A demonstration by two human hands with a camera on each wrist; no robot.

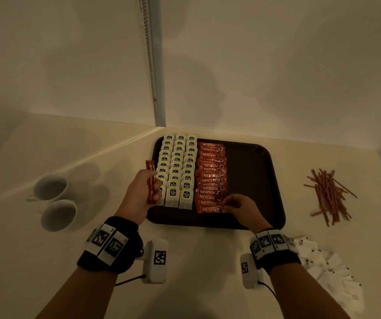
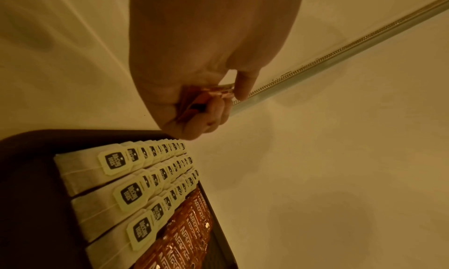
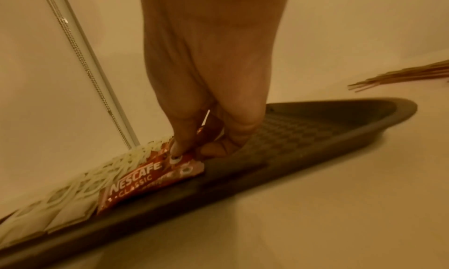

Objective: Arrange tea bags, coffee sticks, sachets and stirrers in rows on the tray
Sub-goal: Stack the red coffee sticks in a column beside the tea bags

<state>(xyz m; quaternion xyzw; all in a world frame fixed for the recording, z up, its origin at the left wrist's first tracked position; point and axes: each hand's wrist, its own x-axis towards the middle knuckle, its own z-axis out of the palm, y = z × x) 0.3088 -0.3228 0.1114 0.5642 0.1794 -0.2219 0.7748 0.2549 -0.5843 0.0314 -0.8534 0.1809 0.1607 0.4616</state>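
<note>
Pale cream worktop (image 1: 196, 261) carries everything, with loose white paper sachets (image 1: 332, 270) nearest at the right edge. Beyond them, the right hand (image 1: 242, 207) pinches the end of the nearest red foil coffee stick (image 1: 209, 209) between thumb and fingers (image 3: 178, 148), laying it at the near end of the red row on the dark brown plastic tray (image 1: 258, 180). The left hand (image 1: 142, 192), curled tight, holds a small bundle of spare red coffee sticks (image 1: 150, 180) upright over the tray's left edge. To finish this step well, I judge the stick should be set square and overlapped evenly with its neighbours before release. Three rows of white tagged tea bags (image 1: 178, 166) lie left of the red row; thin brown stirrers (image 1: 330, 194) lie heaped right of the tray, two white cups (image 1: 55, 201) left. Only the right wrist view shows the fingertip contact; only the head view shows the cups.
</note>
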